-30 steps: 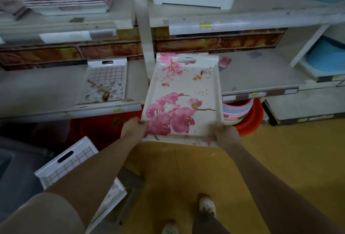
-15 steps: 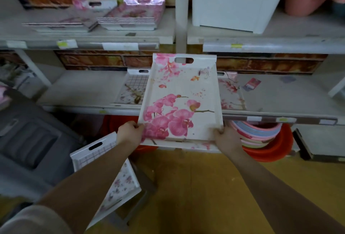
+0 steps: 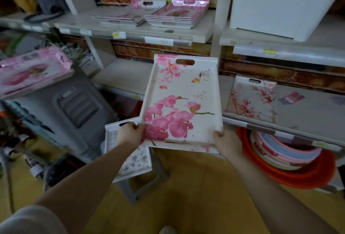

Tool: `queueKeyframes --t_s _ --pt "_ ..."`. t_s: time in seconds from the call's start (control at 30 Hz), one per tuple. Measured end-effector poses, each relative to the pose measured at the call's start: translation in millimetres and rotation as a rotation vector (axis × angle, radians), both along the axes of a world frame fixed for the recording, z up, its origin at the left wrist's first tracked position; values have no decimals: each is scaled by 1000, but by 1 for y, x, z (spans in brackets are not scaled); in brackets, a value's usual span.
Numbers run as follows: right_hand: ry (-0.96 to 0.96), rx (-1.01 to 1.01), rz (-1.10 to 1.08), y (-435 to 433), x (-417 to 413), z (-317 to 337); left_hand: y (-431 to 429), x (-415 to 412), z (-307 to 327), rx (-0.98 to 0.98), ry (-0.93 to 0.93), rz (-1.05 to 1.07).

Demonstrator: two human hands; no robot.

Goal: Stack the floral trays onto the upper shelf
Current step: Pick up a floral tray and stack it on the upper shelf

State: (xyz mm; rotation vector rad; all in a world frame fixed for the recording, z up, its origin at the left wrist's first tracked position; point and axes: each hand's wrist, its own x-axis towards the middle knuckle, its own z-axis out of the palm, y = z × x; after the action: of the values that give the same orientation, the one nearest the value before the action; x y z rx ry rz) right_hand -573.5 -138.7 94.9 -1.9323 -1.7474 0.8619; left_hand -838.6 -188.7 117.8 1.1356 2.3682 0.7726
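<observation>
While hands (image 3: 130,135) grip corners, floral tray (image 3: 179,103) aloft

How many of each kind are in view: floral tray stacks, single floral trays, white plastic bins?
Floral tray stacks on the upper shelf: 2
Single floral trays: 3, counting the white pink-orchid tray in both hands
White plastic bins: 1
Blurred pink wrapped pack, contents unclear: 1
Total: 7

Dim, flat light; sharp on the orchid tray (image 3: 179,103), smeared and bowed far from it, sheen on wrapped stack (image 3: 183,10) above.
</observation>
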Motion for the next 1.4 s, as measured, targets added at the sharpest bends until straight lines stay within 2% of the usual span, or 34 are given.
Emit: queueKeyframes --t_s 0.2,0.3,0.43,0.5,0.73,0.97,1.17,1.4 --pt "86 15 61 -10 -24 11 -35 -18 7 71 -18 139" --pt "55 41 90 -14 -37 25 -47 -28 12 162 -63 188" --pt "233 63 68 -6 -67 49 -52 -55 24 260 -96 246" --pt "257 100 63 -1 -84 64 -50 -71 35 303 -89 256" --pt "428 136 65 -11 -157 112 -49 -139 88 358 -22 248" --pt "329 343 -21 -16 -213 128 -49 -201 122 401 -1 145" --pt "426 463 -51 -5 -241 145 -30 -233 150 456 47 77" --pt "596 471 -74 40 -265 159 21 -254 169 489 34 79"
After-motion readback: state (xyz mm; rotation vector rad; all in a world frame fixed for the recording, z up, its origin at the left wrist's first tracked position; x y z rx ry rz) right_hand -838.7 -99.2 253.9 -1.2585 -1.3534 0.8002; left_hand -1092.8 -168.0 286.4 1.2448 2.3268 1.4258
